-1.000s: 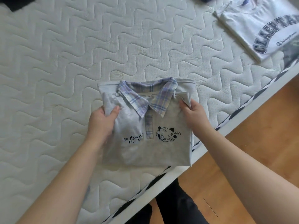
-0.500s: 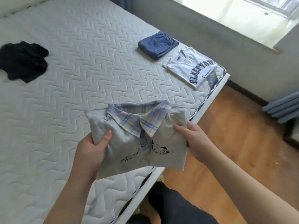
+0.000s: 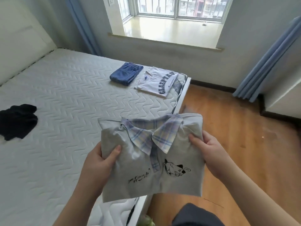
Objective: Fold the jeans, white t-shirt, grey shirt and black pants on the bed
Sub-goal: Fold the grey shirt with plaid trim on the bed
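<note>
The folded grey shirt (image 3: 171, 180), with a plaid collar and a black cartoon print, is lifted above the bed's near edge. My left hand (image 3: 99, 162) grips its left side, thumb on top. Its right side is gripped by my right hand (image 3: 210, 149). Folded jeans (image 3: 126, 73) lie at the bed's far corner, and the folded white t-shirt (image 3: 157, 83) with dark lettering lies just right of them. The black pants (image 3: 17, 121) sit crumpled on the left of the bed (image 3: 65, 103).
The bed's right edge runs diagonally beside a wooden floor (image 3: 236, 128). A window sill (image 3: 164, 37) and blue curtains (image 3: 267, 62) stand beyond the bed. A headboard (image 3: 21, 46) is at the far left. My dark trouser leg (image 3: 195, 216) shows below.
Both hands have lifted the folded grey shirt off the mattress and carried it up and to the right. My view has tilted up to take in the far end of the bed.
</note>
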A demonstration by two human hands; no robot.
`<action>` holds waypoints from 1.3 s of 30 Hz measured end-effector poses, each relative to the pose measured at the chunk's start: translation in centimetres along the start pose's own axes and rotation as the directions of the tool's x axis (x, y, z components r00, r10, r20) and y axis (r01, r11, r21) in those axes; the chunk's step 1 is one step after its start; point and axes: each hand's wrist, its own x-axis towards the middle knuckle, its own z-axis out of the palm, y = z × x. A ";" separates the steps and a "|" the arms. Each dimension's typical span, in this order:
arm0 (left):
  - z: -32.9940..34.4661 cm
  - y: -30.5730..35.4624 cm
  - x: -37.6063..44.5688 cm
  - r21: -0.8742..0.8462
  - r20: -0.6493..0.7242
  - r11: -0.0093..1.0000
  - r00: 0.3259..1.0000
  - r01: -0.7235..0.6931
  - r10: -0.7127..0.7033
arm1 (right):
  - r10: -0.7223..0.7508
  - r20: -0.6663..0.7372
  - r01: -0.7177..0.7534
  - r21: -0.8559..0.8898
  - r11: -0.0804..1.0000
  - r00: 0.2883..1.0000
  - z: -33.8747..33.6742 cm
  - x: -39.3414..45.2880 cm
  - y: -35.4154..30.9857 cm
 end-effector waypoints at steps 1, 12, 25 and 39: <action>1.2 0.3 -0.3 -0.006 0.023 1.000 1.000 -0.001 0.001 | -0.015 -0.029 0.015 0.005 1.000 0.999 -1.3 -0.9 -0.1; 21.9 4.2 -4.1 -0.068 0.319 0.996 0.947 0.057 -0.032 | -0.103 -0.286 0.117 0.033 0.993 0.953 -19.7 -11.6 -4.2; 37.2 9.2 2.0 -0.091 0.518 0.996 0.853 -0.023 0.068 | -0.149 -0.527 0.157 -0.031 0.987 0.837 -32.6 -9.1 -7.1; 46.4 12.9 19.3 -0.077 0.582 0.997 0.812 -0.003 0.047 | -0.125 -0.643 0.123 -0.048 0.991 0.755 -37.1 6.2 -12.7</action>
